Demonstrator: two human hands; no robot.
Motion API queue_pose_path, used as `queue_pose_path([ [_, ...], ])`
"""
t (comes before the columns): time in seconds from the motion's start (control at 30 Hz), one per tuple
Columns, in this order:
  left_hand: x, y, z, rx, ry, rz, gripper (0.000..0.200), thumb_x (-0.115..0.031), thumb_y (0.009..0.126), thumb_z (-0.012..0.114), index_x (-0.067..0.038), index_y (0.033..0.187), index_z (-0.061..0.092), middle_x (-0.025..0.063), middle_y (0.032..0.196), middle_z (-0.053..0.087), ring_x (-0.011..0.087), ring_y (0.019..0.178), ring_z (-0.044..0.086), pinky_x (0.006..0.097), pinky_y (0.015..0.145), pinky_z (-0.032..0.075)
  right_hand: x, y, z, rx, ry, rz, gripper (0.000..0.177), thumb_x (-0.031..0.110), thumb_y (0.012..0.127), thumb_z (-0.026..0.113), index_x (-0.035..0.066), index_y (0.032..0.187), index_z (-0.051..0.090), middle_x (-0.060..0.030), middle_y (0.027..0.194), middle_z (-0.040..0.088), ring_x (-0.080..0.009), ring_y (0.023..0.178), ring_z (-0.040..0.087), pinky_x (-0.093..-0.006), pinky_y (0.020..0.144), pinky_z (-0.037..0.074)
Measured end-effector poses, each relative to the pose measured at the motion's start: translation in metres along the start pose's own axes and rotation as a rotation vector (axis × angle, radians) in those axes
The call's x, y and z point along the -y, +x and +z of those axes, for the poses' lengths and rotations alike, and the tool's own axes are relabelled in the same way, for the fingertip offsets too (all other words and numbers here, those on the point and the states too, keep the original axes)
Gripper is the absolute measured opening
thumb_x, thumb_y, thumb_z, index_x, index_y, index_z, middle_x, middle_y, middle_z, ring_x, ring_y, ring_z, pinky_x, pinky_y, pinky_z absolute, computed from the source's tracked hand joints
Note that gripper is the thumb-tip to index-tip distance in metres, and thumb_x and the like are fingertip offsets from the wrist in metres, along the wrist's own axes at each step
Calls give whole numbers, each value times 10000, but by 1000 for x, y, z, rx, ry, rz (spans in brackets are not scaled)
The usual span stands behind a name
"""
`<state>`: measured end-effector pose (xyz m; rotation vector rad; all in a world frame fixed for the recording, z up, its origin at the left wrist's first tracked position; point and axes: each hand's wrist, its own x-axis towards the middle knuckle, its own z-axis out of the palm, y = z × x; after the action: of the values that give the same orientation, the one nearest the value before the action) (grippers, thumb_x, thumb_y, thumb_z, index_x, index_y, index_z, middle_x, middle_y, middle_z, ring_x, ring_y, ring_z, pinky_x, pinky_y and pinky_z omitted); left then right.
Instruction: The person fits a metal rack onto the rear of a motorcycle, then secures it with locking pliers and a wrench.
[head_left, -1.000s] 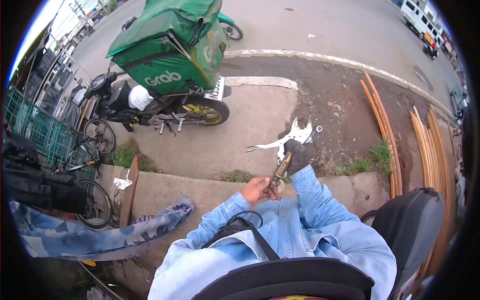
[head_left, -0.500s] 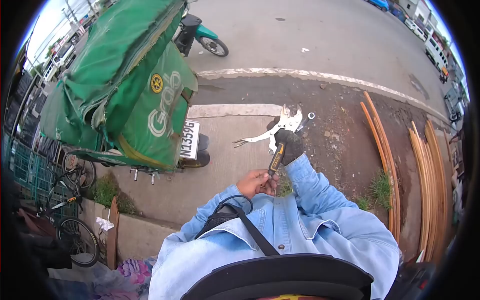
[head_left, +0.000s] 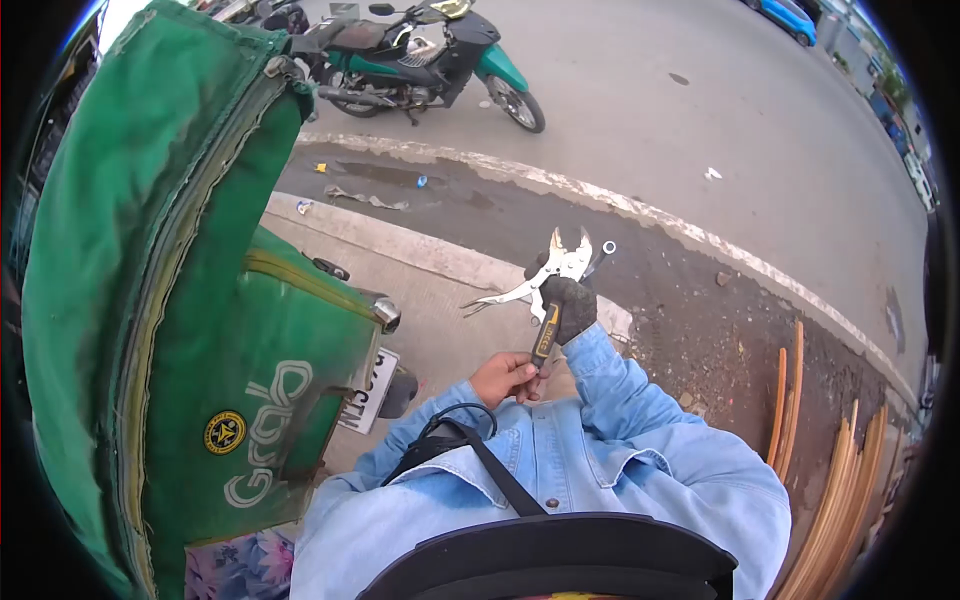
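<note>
My right hand, in a dark work glove, is closed around several tools. Silver locking pliers stick up from it, jaws pointing away from me and handles to the left. Beside them shows the ring end of a wrench. A black and yellow handle, like a screwdriver's, slants down from the glove. The bare fingers of my left hand pinch its lower end, in front of my denim jacket. What lies inside the glove and the left fingers is partly hidden.
Close on my left stands a green covered sidecar with a number plate. A teal and black motorcycle is parked on the road ahead. A concrete kerb crosses in front. Long wooden strips lie at right.
My view has moved forward and turned, so the sidecar looms larger at left and the whole motorcycle shows. Both hands keep the same hold on the tools.
</note>
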<state>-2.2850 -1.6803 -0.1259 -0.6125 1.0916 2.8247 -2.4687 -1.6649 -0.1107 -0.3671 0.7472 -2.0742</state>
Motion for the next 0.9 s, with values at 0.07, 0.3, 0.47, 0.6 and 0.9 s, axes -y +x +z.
queue_pose_path([
  [0.07,-21,60,-24,-161,249,97,166,-166,864,633,-36,873,531,1,698,528,71,573,504,310,659,556,2,64,-9,-40,-59,21,410,18,691,588,-18,1097,540,-136,908,646,-169,711,620,-261,594,507],
  [0.3,-140,147,-41,-307,73,214,202,-212,868,625,-37,915,534,7,740,542,89,639,540,309,714,536,22,229,1,72,-179,204,412,34,689,608,6,1094,539,-112,879,646,-137,659,594,-242,523,474],
  [0.47,-198,184,-85,-55,-13,184,345,-324,910,549,-18,1069,546,15,740,524,103,635,519,340,839,488,6,314,1,131,-8,308,434,48,691,668,-21,1100,541,-137,932,626,-224,777,635,-303,589,526],
  [0.6,-239,224,-140,-140,61,344,205,-213,866,635,-56,831,508,-13,683,487,80,555,470,307,736,514,-14,378,39,12,-381,340,95,180,754,572,119,695,612,-85,629,606,-252,616,619,-362,581,476],
  [0.9,-407,199,-275,49,-124,174,409,-330,898,569,10,1123,550,42,749,576,126,797,558,266,717,458,-131,553,102,179,-5,352,582,55,609,665,-6,1160,489,-122,959,580,-266,789,620,-371,664,537],
])
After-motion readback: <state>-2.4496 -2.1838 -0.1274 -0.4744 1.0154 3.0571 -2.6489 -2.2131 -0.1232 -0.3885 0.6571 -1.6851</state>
